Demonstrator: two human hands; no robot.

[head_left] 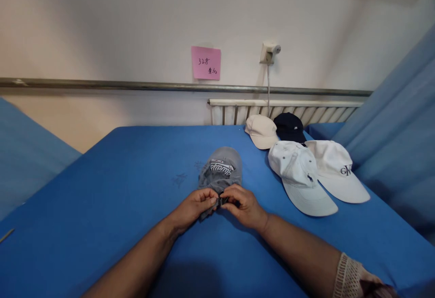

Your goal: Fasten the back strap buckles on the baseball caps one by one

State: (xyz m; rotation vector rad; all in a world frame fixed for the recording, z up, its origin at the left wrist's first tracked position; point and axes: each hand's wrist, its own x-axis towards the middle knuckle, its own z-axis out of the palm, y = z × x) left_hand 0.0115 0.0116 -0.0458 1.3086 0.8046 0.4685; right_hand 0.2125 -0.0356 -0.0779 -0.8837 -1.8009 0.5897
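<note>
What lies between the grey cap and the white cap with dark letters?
Between the grey cap and the white cap, the head view shows blue cover, then a pale cap with a dark logo.

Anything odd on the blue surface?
Dark scribble-like marks sit left of the grey cap, standing out against the plain blue sheet. Also a thin stray object at the picture's left edge; can't tell what.
</note>
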